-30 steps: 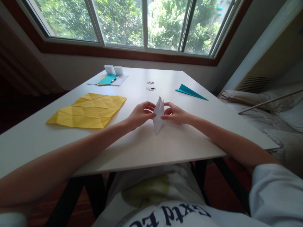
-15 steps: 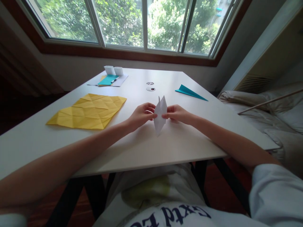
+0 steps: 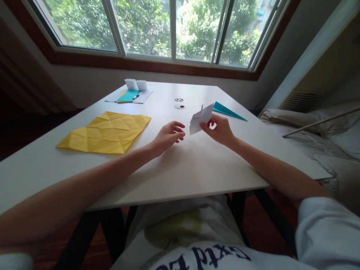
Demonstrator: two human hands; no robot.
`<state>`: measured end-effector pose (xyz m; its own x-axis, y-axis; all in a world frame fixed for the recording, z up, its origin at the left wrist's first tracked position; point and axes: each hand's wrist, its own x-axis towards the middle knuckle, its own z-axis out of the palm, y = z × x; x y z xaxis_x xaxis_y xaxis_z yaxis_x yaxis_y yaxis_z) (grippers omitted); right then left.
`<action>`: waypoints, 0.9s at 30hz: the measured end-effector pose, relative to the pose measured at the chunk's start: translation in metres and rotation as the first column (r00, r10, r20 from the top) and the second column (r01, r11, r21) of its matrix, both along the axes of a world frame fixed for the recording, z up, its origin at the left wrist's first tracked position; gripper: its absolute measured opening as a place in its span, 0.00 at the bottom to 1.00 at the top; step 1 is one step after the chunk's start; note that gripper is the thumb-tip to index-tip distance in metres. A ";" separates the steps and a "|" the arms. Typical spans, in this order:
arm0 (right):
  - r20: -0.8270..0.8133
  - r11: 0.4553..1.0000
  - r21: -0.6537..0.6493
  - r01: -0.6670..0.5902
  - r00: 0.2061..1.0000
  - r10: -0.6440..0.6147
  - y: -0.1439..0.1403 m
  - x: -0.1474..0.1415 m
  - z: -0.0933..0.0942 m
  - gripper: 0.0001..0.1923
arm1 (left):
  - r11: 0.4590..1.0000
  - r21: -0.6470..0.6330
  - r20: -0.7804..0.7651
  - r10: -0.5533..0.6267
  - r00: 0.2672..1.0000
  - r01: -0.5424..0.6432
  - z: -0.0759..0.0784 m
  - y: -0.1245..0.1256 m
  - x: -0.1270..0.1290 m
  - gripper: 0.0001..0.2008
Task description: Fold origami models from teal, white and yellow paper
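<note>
A small piece of folded white paper [image 3: 200, 119], with pointed flaps, is pinched between the thumb and fingers of my right hand [image 3: 219, 129]. It is tilted and raised over the table, its upper right tip close to the blue paper plane. To its left, my left hand [image 3: 170, 135] holds nothing; its fingers are loosely curled and apart, a short gap away from the white paper. A creased yellow sheet of paper [image 3: 104, 133] lies flat on the table, left of my left hand.
The white table [image 3: 168, 180] reaches toward the window. A blue folded paper plane [image 3: 229, 111] lies right of centre. At the far left are blue paper [image 3: 128, 95], a pen [image 3: 137, 96] and two white folded paper pieces [image 3: 131, 84]. Two round cut-out discs [image 3: 179, 106] lie mid-table.
My left hand has let go of the white paper. My right hand has turned it and carried it up and slightly to the right.
</note>
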<state>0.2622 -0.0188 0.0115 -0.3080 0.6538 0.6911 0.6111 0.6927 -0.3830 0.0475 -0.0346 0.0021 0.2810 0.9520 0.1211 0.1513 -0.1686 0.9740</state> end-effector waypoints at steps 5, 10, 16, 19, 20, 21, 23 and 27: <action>0.329 0.934 0.299 -0.195 0.940 0.091 -0.001 0.003 -0.002 0.05 | 1.000 0.017 -0.009 -0.011 1.000 0.011 -0.002 0.001 0.000 0.13; 0.485 0.898 0.316 -0.305 0.866 0.123 -0.001 0.001 -0.005 0.06 | 0.999 0.032 -0.052 -0.027 0.998 0.028 -0.004 0.004 -0.001 0.09; 0.501 0.892 0.319 -0.320 0.856 0.128 -0.002 0.001 -0.005 0.07 | 0.996 0.086 -0.122 -0.001 0.993 0.011 -0.003 0.004 -0.002 0.08; 0.496 0.889 0.318 -0.329 0.857 0.139 -0.002 0.001 -0.005 0.06 | 0.990 0.143 -0.172 0.002 0.985 0.023 -0.006 0.007 -0.003 0.08; 0.495 0.891 0.314 -0.328 0.857 0.141 -0.002 0.001 -0.005 0.06 | 0.985 0.168 -0.194 0.006 0.981 0.027 -0.007 0.007 -0.004 0.08; 0.496 0.894 0.308 -0.326 0.857 0.142 -0.002 0.001 -0.005 0.07 | 0.980 0.197 -0.218 0.012 0.976 0.032 -0.008 0.008 -0.004 0.08; 0.499 0.900 0.293 -0.324 0.854 0.145 -0.002 0.001 -0.006 0.07 | 0.965 0.257 -0.267 0.026 0.963 0.045 -0.008 0.009 -0.005 0.08; 0.506 0.904 0.267 -0.334 0.847 0.164 -0.002 0.002 -0.006 0.07 | 0.937 0.339 -0.337 0.033 0.941 0.088 -0.008 0.009 -0.005 0.07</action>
